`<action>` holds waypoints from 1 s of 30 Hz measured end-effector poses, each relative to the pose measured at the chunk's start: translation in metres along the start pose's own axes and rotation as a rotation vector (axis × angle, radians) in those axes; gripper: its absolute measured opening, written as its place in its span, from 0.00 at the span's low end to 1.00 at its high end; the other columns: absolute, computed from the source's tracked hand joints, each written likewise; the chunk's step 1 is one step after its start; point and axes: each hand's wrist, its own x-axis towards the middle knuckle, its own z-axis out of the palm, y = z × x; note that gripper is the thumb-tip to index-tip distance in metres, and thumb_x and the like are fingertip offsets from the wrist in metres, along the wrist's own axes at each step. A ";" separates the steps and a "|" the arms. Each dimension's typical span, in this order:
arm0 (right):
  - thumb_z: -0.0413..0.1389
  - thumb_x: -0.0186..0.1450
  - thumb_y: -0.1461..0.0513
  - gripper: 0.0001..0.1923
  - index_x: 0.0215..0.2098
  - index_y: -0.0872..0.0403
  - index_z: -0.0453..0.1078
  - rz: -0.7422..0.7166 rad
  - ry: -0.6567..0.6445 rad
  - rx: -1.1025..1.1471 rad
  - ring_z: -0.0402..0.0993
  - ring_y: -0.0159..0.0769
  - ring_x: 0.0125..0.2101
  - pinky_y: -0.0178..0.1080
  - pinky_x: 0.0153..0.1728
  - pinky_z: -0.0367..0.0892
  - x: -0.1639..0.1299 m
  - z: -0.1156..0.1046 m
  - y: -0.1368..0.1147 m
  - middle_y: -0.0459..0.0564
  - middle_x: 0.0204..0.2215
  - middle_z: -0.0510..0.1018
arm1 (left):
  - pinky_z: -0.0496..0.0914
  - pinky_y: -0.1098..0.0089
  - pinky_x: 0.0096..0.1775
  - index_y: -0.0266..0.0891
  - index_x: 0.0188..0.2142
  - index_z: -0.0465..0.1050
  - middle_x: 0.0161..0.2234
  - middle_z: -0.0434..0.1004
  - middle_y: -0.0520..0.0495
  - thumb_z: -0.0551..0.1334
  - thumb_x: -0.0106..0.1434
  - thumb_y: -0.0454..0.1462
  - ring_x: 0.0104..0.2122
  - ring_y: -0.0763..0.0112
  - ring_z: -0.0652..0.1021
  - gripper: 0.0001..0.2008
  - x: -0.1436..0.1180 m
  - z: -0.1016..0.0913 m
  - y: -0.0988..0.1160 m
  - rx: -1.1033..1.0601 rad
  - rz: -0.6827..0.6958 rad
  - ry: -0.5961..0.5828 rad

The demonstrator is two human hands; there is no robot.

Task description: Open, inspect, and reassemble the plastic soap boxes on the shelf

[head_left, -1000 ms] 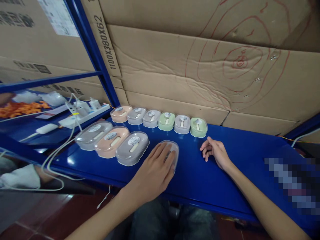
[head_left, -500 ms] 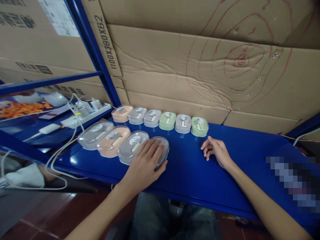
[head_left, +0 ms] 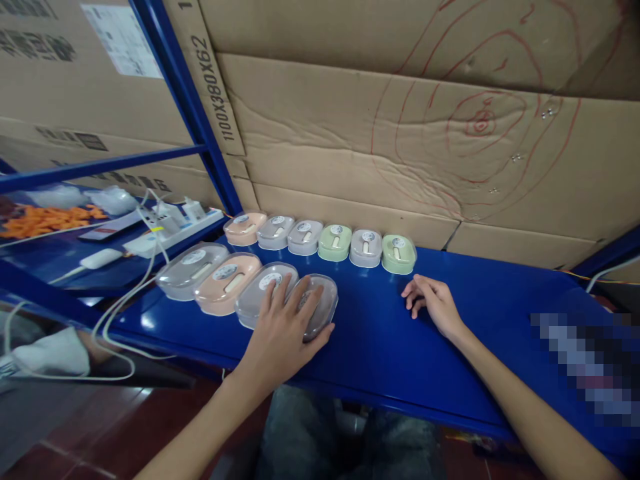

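My left hand (head_left: pixel 283 333) lies flat on a grey lidded box (head_left: pixel 323 303), the last one in a front row on the blue shelf (head_left: pixel 480 313). Its fingers also reach over the neighbouring grey box (head_left: pixel 255 293). Left of that sit a peach box (head_left: pixel 225 282) and another grey box (head_left: pixel 184 268). Behind stands a second row of several small boxes, from a peach one (head_left: pixel 244 227) to a green one (head_left: pixel 399 253). My right hand (head_left: pixel 433 303) rests on the shelf with curled fingers, holding nothing.
Cardboard sheets (head_left: pixel 400 133) with red scribbles back the shelf. At left a blue upright post (head_left: pixel 195 113) divides off another shelf with a white power strip (head_left: pixel 165 230), white cables (head_left: pixel 120 307), orange items (head_left: pixel 45 217). A blurred patch (head_left: pixel 585 360) lies at far right.
My left hand has slid the grey box leftward until it sits against the front row's end, then spread its fingers over two boxes. The right hand has stayed put.
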 end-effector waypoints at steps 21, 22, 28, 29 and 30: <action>0.52 0.77 0.48 0.34 0.74 0.56 0.62 -0.546 0.072 -1.122 0.62 0.66 0.70 0.67 0.68 0.64 0.012 -0.010 0.016 0.67 0.71 0.68 | 0.60 0.29 0.70 0.41 0.68 0.71 0.70 0.72 0.33 0.65 0.72 0.55 0.72 0.29 0.66 0.32 0.004 0.004 -0.002 -0.044 -0.020 0.009; 0.53 0.76 0.48 0.32 0.72 0.56 0.64 -0.554 0.112 -1.112 0.65 0.66 0.67 0.67 0.67 0.65 0.012 -0.010 0.015 0.68 0.67 0.71 | 0.60 0.29 0.70 0.41 0.68 0.72 0.70 0.71 0.33 0.65 0.72 0.55 0.72 0.29 0.66 0.32 0.004 0.004 -0.002 -0.047 -0.018 0.010; 0.59 0.73 0.45 0.36 0.72 0.53 0.64 -0.532 0.287 -1.096 0.65 0.70 0.64 0.69 0.63 0.67 0.010 -0.010 0.016 0.70 0.66 0.65 | 0.60 0.28 0.70 0.43 0.68 0.72 0.70 0.72 0.33 0.65 0.72 0.54 0.72 0.30 0.67 0.31 0.004 0.002 -0.001 -0.062 -0.022 0.024; 0.59 0.72 0.45 0.37 0.73 0.53 0.64 -0.528 0.266 -1.106 0.63 0.71 0.67 0.69 0.64 0.66 0.011 -0.010 0.016 0.70 0.69 0.62 | 0.60 0.28 0.70 0.43 0.68 0.72 0.70 0.72 0.34 0.65 0.72 0.53 0.72 0.30 0.67 0.30 0.005 0.002 -0.001 -0.063 -0.020 0.023; 0.60 0.72 0.44 0.37 0.72 0.53 0.64 -0.524 0.243 -1.112 0.61 0.71 0.68 0.69 0.65 0.66 0.011 -0.010 0.017 0.70 0.71 0.59 | 0.60 0.29 0.70 0.42 0.67 0.72 0.70 0.72 0.34 0.65 0.72 0.53 0.72 0.30 0.67 0.30 0.005 0.002 -0.001 -0.063 -0.017 0.022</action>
